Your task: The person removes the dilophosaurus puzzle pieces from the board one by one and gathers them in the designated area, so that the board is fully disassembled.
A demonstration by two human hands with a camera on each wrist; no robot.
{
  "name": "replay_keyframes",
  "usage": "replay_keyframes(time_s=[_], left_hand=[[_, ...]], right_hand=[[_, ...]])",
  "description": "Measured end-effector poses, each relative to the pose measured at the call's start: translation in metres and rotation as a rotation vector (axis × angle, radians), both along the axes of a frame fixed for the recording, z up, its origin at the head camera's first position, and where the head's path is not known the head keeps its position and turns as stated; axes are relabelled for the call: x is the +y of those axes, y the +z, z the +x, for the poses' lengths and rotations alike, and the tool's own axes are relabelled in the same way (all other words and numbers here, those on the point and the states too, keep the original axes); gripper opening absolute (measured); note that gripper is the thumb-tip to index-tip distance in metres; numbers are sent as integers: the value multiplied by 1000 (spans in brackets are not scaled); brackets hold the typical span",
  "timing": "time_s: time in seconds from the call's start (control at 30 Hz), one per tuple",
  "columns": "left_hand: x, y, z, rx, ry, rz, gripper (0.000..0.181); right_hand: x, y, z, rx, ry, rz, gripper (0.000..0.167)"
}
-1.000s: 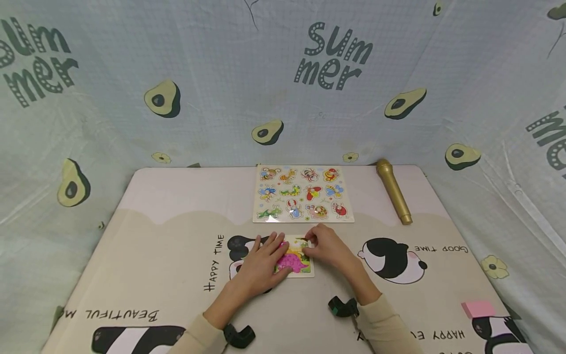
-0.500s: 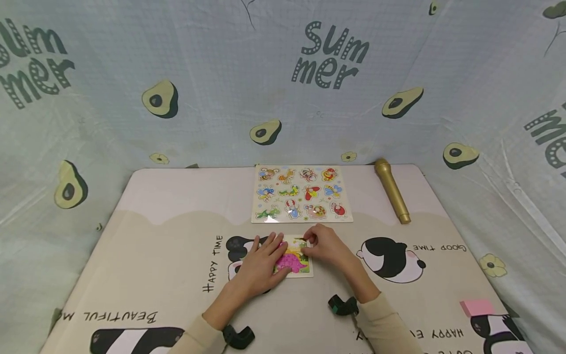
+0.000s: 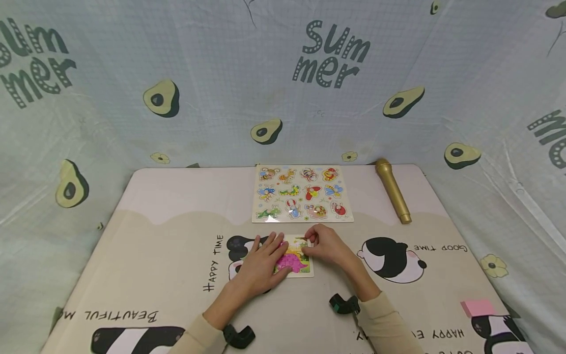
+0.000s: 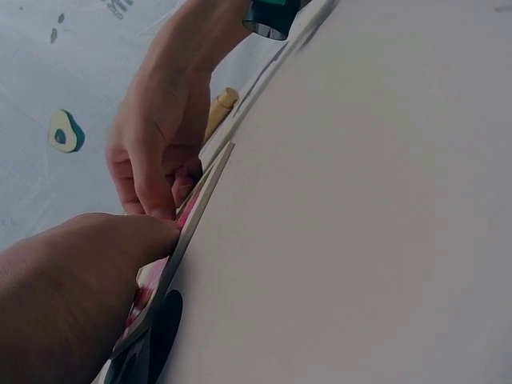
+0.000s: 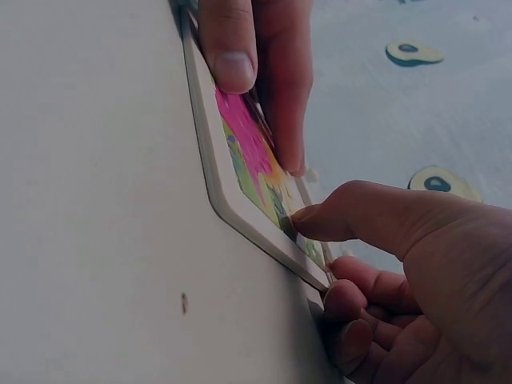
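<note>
A small dinosaur jigsaw puzzle (image 3: pixel 295 260), with a pink dinosaur on a white-edged board, lies flat on the table between the hands. My left hand (image 3: pixel 262 265) rests palm down over its left part, fingers spread and straight, hiding that side. At its upper right corner, my right hand (image 3: pixel 330 250) pinches with curled thumb and forefinger. In the right wrist view the thumb (image 5: pixel 316 224) is on the picture while a fingertip meets the board's edge. Whether a loose piece sits between them is hidden. The left wrist view has the board (image 4: pixel 210 188) edge-on.
Behind the hands lies a larger insect puzzle board (image 3: pixel 303 193). A gold microphone-shaped stick (image 3: pixel 393 191) is at the back right, and a pink block (image 3: pixel 478 309) near the right edge. Black wrist devices (image 3: pixel 239 337) sit at both wrists. Printed cloth hangs behind the table.
</note>
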State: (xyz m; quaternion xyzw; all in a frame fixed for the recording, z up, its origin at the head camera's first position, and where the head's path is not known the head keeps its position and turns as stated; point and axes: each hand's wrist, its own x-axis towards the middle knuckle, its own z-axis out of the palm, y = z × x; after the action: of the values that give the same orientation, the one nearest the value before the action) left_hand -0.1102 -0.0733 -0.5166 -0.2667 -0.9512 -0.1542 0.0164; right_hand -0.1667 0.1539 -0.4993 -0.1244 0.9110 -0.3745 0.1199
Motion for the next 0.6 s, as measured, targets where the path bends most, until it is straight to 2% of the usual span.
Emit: replay_keyframes(time_s=[0.23, 0.6], left_hand=[[2, 0, 1, 21, 2, 16, 53], [4, 0, 4, 19, 14, 13, 52]], right_hand=[[1, -2, 0, 3, -2, -21, 31], [3, -3, -1, -1, -3, -48, 20]])
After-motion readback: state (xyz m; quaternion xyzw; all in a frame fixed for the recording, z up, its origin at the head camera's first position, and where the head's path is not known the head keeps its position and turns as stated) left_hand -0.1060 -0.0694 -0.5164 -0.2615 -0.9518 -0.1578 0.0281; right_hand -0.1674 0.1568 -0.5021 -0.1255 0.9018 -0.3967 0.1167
